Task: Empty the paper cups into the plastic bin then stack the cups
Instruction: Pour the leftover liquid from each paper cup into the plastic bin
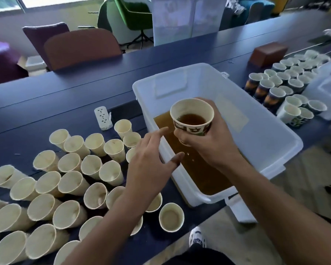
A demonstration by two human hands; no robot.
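The emptying step is in hand: the right hand [208, 144] grips a paper cup [191, 116] of brown liquid upright over the plastic bin [271, 134]. The left hand [151, 159] hovers spread at its nine o'clock. Next, the cup needs tipping.

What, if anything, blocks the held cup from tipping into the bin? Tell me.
Nothing visible does. The right hand holds the paper cup, still with brown liquid in it, directly over the open plastic bin. The left hand hovers open at the bin's near-left rim, beside the cup, not under it.
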